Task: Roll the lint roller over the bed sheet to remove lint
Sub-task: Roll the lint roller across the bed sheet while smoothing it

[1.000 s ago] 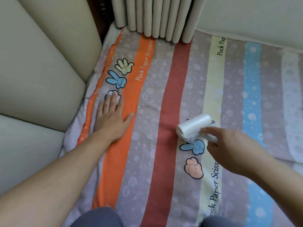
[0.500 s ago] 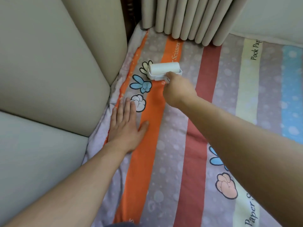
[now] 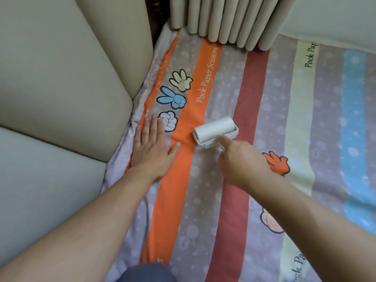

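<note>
White lint roller lying on striped bed sheet, between orange and red stripes.

Your left hand rests on the bed sheet, near the padded headboard; the lint roller lies just to its right.

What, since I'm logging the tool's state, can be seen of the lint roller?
The lint roller is a white roll in a white plastic frame. It lies on the sheet, spanning the grey band between the orange and red stripes, right end farther. The right hand grips its hidden handle, index finger stretched onto the frame.
</note>
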### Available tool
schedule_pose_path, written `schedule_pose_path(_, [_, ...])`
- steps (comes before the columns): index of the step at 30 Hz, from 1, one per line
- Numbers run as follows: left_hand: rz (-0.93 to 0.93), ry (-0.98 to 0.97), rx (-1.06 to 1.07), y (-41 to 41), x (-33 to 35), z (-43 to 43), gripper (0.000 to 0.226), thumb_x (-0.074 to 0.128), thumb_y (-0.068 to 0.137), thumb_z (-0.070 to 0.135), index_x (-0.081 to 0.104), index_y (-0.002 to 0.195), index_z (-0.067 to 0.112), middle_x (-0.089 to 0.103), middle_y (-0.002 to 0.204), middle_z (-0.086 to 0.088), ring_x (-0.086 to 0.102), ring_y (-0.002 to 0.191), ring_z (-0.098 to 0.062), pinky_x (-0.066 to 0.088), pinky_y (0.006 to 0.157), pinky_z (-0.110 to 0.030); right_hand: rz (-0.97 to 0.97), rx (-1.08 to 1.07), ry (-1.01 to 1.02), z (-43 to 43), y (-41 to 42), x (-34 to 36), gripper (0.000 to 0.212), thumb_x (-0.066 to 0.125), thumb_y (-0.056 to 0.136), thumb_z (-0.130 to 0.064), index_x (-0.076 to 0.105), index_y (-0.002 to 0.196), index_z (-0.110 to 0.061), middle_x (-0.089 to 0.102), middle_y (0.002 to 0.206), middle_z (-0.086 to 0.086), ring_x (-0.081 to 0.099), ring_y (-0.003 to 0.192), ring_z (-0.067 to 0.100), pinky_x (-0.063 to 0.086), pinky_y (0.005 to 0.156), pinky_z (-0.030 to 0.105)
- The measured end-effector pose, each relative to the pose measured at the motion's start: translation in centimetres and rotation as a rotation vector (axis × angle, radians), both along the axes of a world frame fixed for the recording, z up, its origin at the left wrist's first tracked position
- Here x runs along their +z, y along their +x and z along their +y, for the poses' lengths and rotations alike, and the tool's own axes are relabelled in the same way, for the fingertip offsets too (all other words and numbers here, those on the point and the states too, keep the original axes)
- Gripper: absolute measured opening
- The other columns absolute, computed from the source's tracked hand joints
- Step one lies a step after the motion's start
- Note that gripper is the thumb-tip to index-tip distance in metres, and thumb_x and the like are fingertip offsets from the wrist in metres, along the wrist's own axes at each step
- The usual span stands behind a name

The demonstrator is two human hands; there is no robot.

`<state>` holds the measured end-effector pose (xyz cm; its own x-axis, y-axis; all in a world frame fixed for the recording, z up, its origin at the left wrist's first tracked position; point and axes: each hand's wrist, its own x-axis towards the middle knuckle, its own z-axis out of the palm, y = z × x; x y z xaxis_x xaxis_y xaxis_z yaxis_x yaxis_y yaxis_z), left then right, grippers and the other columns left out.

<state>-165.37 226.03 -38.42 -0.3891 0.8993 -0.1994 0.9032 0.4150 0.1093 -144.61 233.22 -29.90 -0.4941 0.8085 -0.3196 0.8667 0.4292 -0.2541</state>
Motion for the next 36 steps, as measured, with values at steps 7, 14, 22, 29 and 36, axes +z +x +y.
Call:
schedule_pose_path(7, [-0.004, -0.03, -0.008, -0.5, 0.7, -0.3, 0.085, 0.02, 0.1, 0.063, -0.01, 0.159, 0.009, -0.02, 0.167, -0.007, -0.025, 0.152, -0.017, -0.02, 0.121, -0.036, -0.128, 0.022, -0.058, -3.9, 5.3, 2.5, 0.034, 0.044, 0.091, -0.022, 0.05, 0.123, -0.03, 0.063, 0.087, 0.004, 0.061, 0.079, 0.025, 0.053, 0.064, 0.036])
schedule_pose_path(14, [0.032, -0.026, 0.038, -1.3, 0.9, -2.8, 0.079, 0.014, 0.102, 0.051, -0.003, 0.159, 0.0, -0.008, 0.168, -0.016, -0.014, 0.155, -0.024, -0.013, 0.124, -0.04, -0.047, -0.095, -0.27, -1.3, 4.9, 10.3, 0.035, 0.053, 0.09, -0.029, 0.058, 0.124, -0.04, 0.058, 0.078, -0.012, 0.053, 0.051, 0.004, 0.038, 0.048, 0.02])
schedule_pose_path(22, [0.048, 0.095, -0.094, 2.5, 1.5, -8.9, 0.071, 0.036, 0.085, 0.023, 0.036, 0.151, -0.003, 0.029, 0.161, -0.024, 0.023, 0.152, -0.037, 0.017, 0.123, -0.048, 0.346, -0.319, -0.285, 4.3, -11.1, 6.6, 0.031, 0.045, 0.095, -0.013, 0.055, 0.124, -0.01, 0.062, 0.098, 0.01, 0.058, 0.079, 0.025, 0.044, 0.056, 0.028])
schedule_pose_path(29, [-0.076, 0.065, -0.062, -0.2, 0.7, -12.4, 0.074, 0.035, 0.095, 0.051, 0.042, 0.151, 0.004, 0.039, 0.159, -0.011, 0.032, 0.148, -0.021, 0.009, 0.121, -0.037, -0.136, -0.041, -0.165, 4.1, -16.4, 3.9, 0.04, 0.049, 0.097, -0.017, 0.037, 0.059, -0.01, 0.045, 0.066, -0.001, 0.045, 0.062, 0.019, 0.034, 0.057, 0.025])
schedule_pose_path(36, [-0.09, 0.016, 0.014, 0.5, 0.2, -12.2, 0.084, 0.014, 0.093, 0.061, 0.016, 0.161, 0.011, 0.011, 0.169, -0.003, 0.002, 0.156, -0.014, -0.009, 0.124, -0.035, 0.155, -0.256, -0.38, -0.5, -14.0, 2.9, 0.018, 0.053, 0.09, -0.015, 0.057, 0.107, -0.008, 0.061, 0.102, 0.013, 0.059, 0.096, 0.032, 0.044, 0.064, 0.03])
